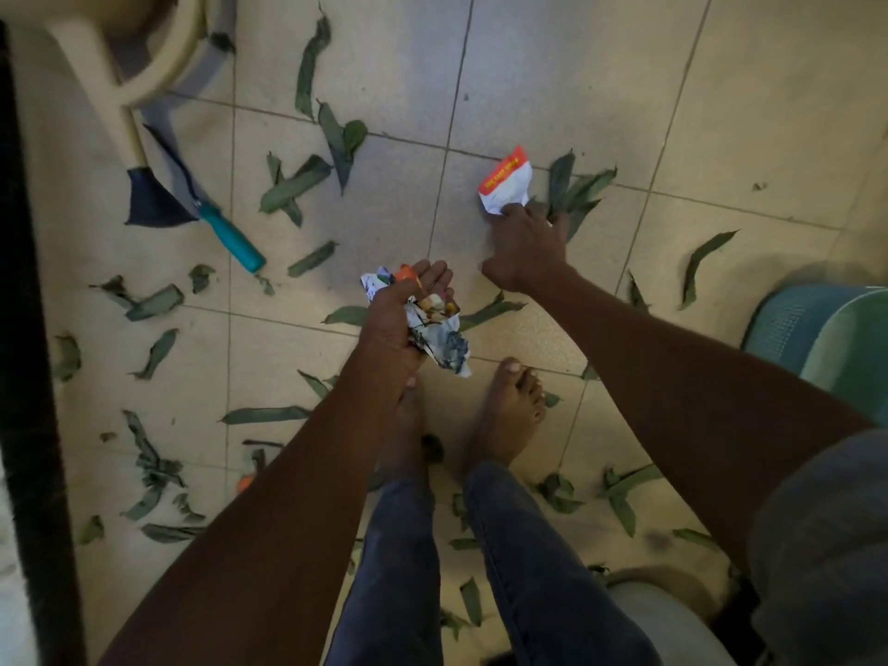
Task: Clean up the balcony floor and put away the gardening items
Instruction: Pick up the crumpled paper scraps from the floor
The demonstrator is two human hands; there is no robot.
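Left hand [401, 324] palm up, fingers curled loosely round a wad of crumpled paper [439, 336], held above the tiled floor [552, 64]. Right hand [526, 247] reached down, fingertips pinching the lower edge of a crumpled white-and-orange wrapper [507, 182] lying on the floor among leaves [307, 182]. Green leaves lay scattered across the tiles. A trowel [192, 199] with a teal handle lay at left, near a cream chair leg [103, 93]. Bare feet [509, 411] stood on the tiles.
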